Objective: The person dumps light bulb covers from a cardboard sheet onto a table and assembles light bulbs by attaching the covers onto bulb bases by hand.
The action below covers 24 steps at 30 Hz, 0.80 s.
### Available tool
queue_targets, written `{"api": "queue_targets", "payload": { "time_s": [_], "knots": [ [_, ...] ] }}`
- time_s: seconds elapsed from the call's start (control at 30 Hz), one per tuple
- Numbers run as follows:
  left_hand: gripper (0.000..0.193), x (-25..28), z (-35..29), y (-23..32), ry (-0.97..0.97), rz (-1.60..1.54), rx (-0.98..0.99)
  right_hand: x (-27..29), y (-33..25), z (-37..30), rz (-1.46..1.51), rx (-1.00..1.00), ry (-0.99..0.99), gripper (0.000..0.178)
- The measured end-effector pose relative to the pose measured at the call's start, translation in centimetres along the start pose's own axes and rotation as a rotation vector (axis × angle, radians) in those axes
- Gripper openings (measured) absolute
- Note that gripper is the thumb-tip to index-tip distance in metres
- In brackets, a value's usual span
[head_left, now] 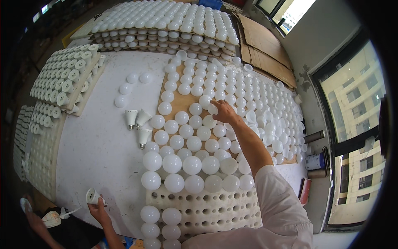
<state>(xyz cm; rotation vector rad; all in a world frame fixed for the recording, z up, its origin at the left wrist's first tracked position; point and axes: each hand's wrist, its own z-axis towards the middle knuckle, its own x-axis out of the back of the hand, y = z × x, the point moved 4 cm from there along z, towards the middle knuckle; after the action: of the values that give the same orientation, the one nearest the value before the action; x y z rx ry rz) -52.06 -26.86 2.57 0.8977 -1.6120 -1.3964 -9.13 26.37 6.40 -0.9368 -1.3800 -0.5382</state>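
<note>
My right hand (224, 112) reaches forward over rows of white bulb covers on a brown board. Its fingers curve round one white bulb cover (212, 109) among the others; whether it is lifted off the board I cannot tell. Another cover (205, 101) lies right beside the fingertips. My left hand is not in view. Nearer to me, larger white covers (192, 165) stand in two rows at the far edge of a cream board with holes (207, 207). More covers (171, 216) sit in two columns at its left side.
At lower left, a co-worker's hand (98, 211) holds a white bulb base (92, 196). Three bulb bases (143, 135) and several loose covers (125, 88) lie on the white table (89, 153). Stacked boards of covers (166, 20) stand behind, trays of bases (62, 79) left, windows (352, 91) right.
</note>
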Motion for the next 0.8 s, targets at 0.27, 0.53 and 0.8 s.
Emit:
{"api": "queue_targets", "payload": {
  "time_s": [0.27,0.53,0.8],
  "knots": [
    [0.051,-5.1,-11.4,9.9,-0.292,-0.335,-0.015,7.2,-0.5,-14.2,0.053,0.051,-0.174,0.068],
    [0.053,-11.8,-30.3,16.8,-0.894,-0.665,0.302,8.8,-2.9,-37.3,1.860,0.003,0.123,0.088],
    [0.040,-14.9,-43.9,18.6,-1.366,-0.193,0.217,7.2,-12.1,-51.5,1.881,0.234,-0.004,0.094]
  ]
}}
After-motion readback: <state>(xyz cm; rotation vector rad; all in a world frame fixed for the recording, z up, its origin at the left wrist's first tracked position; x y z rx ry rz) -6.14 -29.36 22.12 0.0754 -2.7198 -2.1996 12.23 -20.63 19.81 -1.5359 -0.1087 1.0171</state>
